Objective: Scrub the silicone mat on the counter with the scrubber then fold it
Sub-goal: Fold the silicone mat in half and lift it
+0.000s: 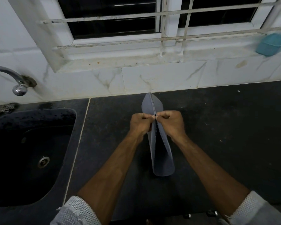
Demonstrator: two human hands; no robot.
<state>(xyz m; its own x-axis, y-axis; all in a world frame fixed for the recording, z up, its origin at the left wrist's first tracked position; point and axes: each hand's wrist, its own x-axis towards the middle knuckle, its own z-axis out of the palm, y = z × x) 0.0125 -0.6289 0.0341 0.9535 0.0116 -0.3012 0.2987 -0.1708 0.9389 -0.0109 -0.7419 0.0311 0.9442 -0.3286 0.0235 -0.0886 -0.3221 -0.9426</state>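
Observation:
The grey silicone mat [162,161] stands folded lengthwise on the dark counter [225,135], its two long edges pressed together on top and its halves spread apart near the bottom. My left hand [140,123] and my right hand [171,122] pinch those joined edges from either side, thumbs meeting at the seam. The mat's far end [150,103] reaches almost to the tiled wall. A mesh scrubber [4,108] lies at the far left behind the sink.
A black sink [31,153] with a metal drain is set into the counter on the left, under a chrome tap [15,80]. A teal plastic basket [273,44] sits on the window ledge at the right. A barred window fills the back wall.

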